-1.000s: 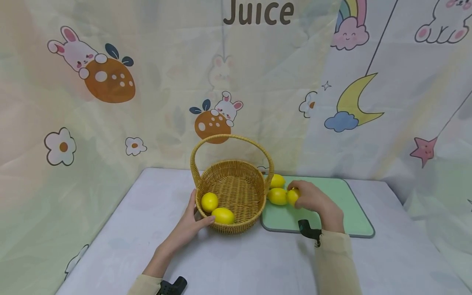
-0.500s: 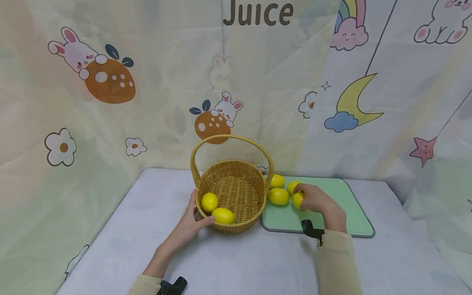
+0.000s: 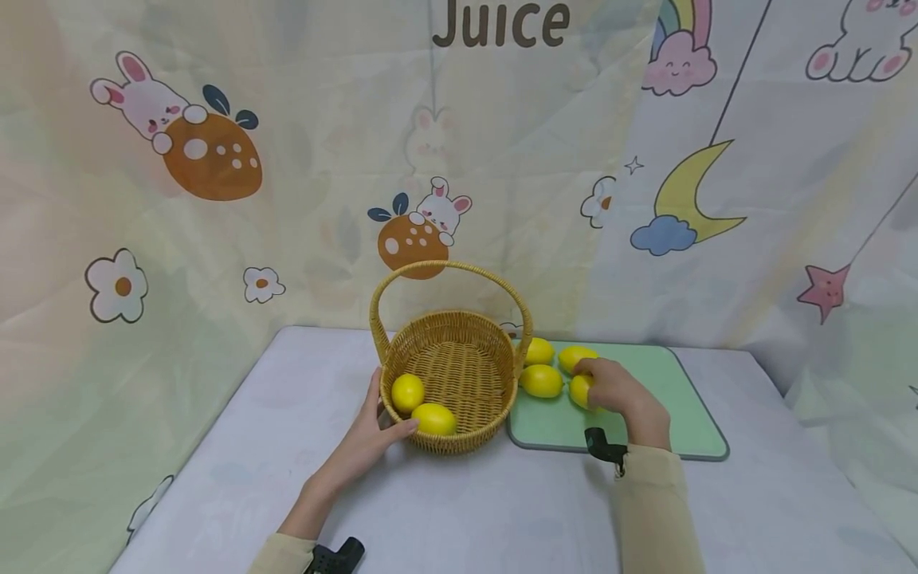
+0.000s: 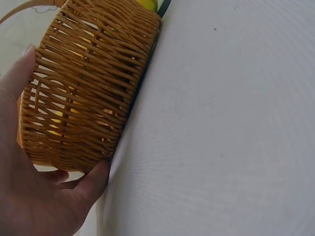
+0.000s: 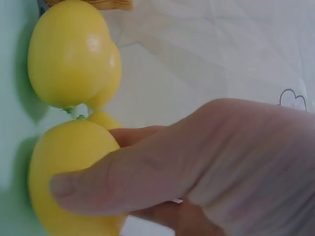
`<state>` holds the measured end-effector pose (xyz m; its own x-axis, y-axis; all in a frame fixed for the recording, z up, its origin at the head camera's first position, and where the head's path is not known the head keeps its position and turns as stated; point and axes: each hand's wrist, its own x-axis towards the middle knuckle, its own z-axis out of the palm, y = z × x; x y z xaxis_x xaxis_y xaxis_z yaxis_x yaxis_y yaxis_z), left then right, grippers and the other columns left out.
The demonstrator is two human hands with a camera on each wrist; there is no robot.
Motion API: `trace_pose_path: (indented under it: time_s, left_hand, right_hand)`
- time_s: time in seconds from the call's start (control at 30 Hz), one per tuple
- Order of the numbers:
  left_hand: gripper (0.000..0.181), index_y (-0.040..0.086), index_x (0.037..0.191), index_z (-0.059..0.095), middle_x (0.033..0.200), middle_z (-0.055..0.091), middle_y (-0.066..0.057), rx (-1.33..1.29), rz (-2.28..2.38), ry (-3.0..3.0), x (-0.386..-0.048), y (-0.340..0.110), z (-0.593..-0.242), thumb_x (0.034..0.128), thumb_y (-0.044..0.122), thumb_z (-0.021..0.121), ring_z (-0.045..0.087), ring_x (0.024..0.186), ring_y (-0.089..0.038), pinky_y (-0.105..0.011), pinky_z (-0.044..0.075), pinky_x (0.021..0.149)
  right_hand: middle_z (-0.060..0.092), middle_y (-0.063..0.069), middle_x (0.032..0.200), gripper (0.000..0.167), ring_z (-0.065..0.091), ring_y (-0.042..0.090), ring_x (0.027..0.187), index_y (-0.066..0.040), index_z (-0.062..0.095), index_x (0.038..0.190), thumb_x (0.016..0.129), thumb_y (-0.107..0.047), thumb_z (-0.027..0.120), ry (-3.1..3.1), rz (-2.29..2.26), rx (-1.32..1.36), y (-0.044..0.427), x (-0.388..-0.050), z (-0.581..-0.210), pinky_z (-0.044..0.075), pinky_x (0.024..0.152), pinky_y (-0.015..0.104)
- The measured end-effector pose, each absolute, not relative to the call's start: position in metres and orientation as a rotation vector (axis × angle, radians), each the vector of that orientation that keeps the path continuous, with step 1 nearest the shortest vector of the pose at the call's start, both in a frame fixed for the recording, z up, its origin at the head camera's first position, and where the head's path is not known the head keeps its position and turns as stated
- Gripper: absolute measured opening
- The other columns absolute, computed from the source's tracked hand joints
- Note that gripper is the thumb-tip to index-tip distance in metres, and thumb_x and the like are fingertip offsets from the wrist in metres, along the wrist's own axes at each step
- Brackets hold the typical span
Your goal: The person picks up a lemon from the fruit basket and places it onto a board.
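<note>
My left hand grips the wicker basket at its left front side, thumb over the rim. In the left wrist view, fingers reach beneath the woven wall. Two lemons lie inside the basket, one at the left and one at the front. Over the green board my right hand pinches a lemon; the right wrist view has the thumb across it and the other fingers mostly hidden behind. Beside it are a near-left lemon, a far-left lemon and a back lemon.
The green board lies right of the basket, its left edge close against it. An arched handle stands up over the basket. White cloth covers the table, and a printed curtain hangs behind.
My right hand has shifted slightly right with its lemon, away from the near-left lemon. The back lemon, formerly hidden by the hand, now shows. My left hand and the basket stay put.
</note>
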<state>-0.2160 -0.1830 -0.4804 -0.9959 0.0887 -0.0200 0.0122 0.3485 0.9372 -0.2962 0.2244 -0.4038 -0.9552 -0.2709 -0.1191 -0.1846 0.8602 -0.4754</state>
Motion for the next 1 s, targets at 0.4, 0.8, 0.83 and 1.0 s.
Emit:
trace_pose_path:
  time_s: [0.4,0.8,0.83,1.0]
  left_hand:
    - [0.109,0.049,0.153,-0.013,0.169,-0.002,0.001,0.108,1.763,2.528,-0.216,-0.183,-0.481,0.0862,0.048,0.074,0.008,0.155,-0.036,-0.071,0.013,0.117]
    - [0.11,0.048,0.153,-0.014,0.169,-0.005,0.0,0.108,1.762,2.522,-0.215,-0.182,-0.479,0.086,0.048,0.073,0.01,0.155,-0.038,-0.069,0.016,0.118]
    - [0.11,0.048,0.153,-0.014,0.169,-0.005,0.0,0.107,1.762,2.523,-0.215,-0.182,-0.479,0.086,0.048,0.073,0.01,0.155,-0.038,-0.069,0.017,0.118]
    - [0.11,0.048,0.153,-0.014,0.169,-0.005,0.001,0.105,1.764,2.522,-0.215,-0.182,-0.48,0.086,0.048,0.074,0.01,0.155,-0.038,-0.068,0.017,0.118]
  right_hand:
    - [0.059,0.024,0.122,0.051,0.052,0.036,0.104,0.001,0.067,0.12,0.073,0.012,0.053,2.954,-0.69,-0.414,0.221,-0.302,-0.409,0.044,0.099,0.057]
    - [0.059,0.026,0.124,0.053,0.053,0.04,0.109,0.002,0.064,0.124,0.074,0.013,0.05,2.958,-0.691,-0.402,0.219,-0.3,-0.402,0.044,0.101,0.059]
    - [0.059,0.026,0.124,0.053,0.053,0.04,0.109,0.002,0.064,0.125,0.074,0.012,0.05,2.958,-0.691,-0.398,0.219,-0.299,-0.401,0.044,0.102,0.059]
    - [0.059,0.027,0.126,0.055,0.054,0.041,0.11,0.002,0.062,0.128,0.075,0.011,0.049,2.942,-0.689,-0.392,0.218,-0.297,-0.398,0.045,0.101,0.059]
